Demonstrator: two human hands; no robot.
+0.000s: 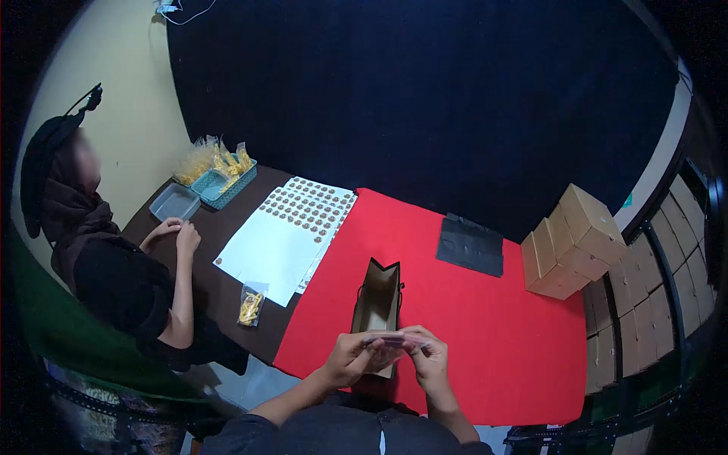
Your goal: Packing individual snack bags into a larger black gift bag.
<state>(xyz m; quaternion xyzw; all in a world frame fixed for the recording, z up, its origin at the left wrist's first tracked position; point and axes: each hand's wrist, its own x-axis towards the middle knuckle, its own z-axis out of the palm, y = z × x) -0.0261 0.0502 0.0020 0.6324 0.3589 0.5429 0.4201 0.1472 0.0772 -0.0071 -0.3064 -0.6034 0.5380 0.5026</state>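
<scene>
My left hand [350, 356] and my right hand [427, 358] are closed on a small, flat, thin item [389, 340], dark pinkish and partly clear; what it is exactly cannot be told. Their thumbs and fingers pinch its two ends. Just beyond and partly under my hands, an open paper bag [378, 297], dark outside and tan inside, lies on the red cloth [470, 334]. My hands hide its near part.
A co-worker [91, 273] sits at left, hands [177, 233] together, beside sticker sheets [254, 250], a packet of yellow pieces [250, 307], a clear tub [174, 203] and a teal basket [224, 186]. At right are a black sheet [469, 246] and stacked cardboard boxes [569, 239].
</scene>
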